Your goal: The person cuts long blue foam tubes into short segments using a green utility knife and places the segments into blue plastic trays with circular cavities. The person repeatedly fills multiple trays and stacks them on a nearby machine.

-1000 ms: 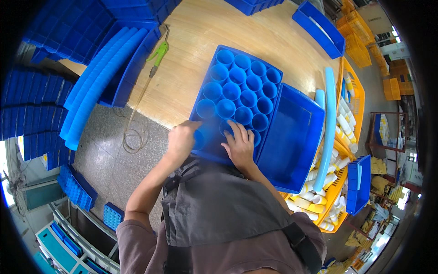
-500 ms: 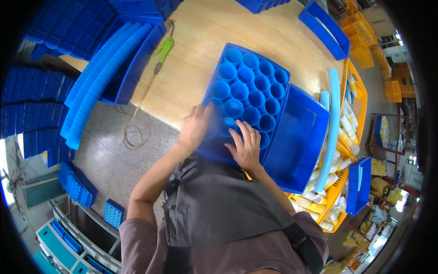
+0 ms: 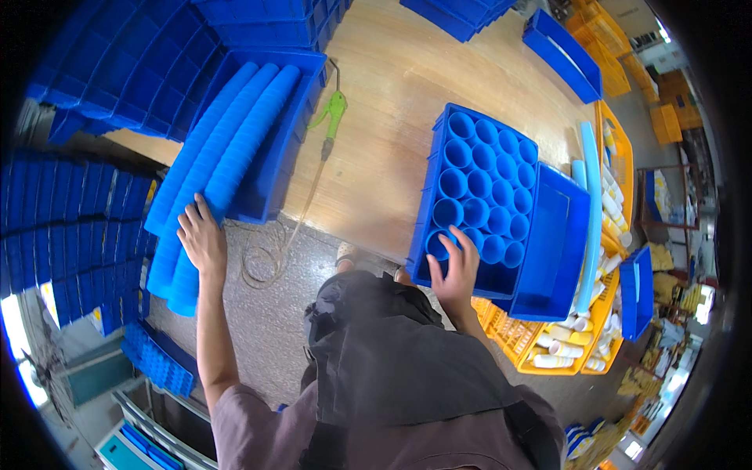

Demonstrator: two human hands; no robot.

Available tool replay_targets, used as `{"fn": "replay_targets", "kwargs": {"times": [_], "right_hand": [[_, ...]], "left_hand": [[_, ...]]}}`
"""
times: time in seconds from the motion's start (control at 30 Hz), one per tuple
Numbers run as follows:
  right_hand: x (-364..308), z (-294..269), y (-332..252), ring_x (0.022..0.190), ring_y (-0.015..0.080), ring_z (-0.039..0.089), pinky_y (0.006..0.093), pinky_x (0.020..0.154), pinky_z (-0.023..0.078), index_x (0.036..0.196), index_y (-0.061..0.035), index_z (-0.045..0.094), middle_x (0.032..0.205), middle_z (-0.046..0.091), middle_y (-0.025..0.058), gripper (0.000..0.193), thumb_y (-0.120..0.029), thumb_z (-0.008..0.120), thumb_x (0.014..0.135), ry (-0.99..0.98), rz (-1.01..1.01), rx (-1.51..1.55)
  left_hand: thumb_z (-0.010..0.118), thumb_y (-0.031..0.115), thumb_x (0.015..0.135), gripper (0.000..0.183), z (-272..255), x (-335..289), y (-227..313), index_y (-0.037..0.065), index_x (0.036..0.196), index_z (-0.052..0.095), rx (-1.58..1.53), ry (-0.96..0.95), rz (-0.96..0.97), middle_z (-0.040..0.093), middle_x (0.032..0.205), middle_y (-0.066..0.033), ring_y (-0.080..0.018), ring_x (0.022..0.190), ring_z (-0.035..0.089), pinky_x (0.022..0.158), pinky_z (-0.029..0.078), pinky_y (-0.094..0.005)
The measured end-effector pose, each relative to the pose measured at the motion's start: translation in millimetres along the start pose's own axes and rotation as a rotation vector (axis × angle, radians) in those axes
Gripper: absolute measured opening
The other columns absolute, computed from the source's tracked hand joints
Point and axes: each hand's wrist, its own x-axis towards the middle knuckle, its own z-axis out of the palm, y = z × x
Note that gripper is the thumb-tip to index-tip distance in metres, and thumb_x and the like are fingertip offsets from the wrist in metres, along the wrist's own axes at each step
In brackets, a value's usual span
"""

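Note:
Three long, ridged columns of what look like nested blue cups [image 3: 235,160] lean out of a blue bin [image 3: 274,184] at the left. My left hand [image 3: 204,241] lies on the middle of these columns, its fingers apart. To the right, a blue crate [image 3: 428,184] holds rows of upright blue cups [image 3: 479,184], mouths up. Over the near end of its left row hovers my right hand [image 3: 457,274], fingers spread and thumb out. The fingertips are at the rim of a cup [image 3: 439,244]; I cannot tell whether they touch it.
A green air blow gun [image 3: 335,113] with its hose lies on the wooden table [image 3: 376,86]. Beside the filled crate sits another blue crate [image 3: 552,258]. A pale blue tube-like column [image 3: 591,211] rests along yellow baskets [image 3: 509,333] of white and yellow tubes. Blue crates [image 3: 70,211] are stacked at left.
My left hand has left the crate and reached left to the nested columns. My right hand stays by the cups, its fingers spread. The view has shifted, so the crate appears farther right.

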Motion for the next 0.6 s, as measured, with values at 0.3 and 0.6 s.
{"fn": "replay_targets", "kwargs": {"times": [0.3,0.6], "right_hand": [[135.1,73.0,-66.8,0.125,0.0341,0.051,0.0439,0.100,0.045,0.147,0.0053,0.030,0.137,0.050,0.0243,0.084,-0.033,0.076,0.088,0.019,0.344,0.682],[181.3,89.6,-77.1,0.097,0.0288,0.064,0.0442,0.088,0.057,0.120,0.0025,0.047,0.106,0.060,0.0171,0.057,-0.036,0.074,0.088,0.077,0.931,1.911]], "left_hand": [[0.079,-0.002,0.056,0.088,-39.3,-73.7,-30.5,0.017,0.139,0.057,-0.403,0.151,-0.085,0.057,0.115,-0.0106,-0.0343,0.106,0.054,0.081,0.052,-0.0455],[0.074,0.026,0.091,0.023,-135.3,-91.4,-81.0,0.009,0.107,0.072,-0.007,1.098,0.161,0.063,0.110,-0.0069,-0.0205,0.100,0.060,0.086,0.050,-0.0388]]}}
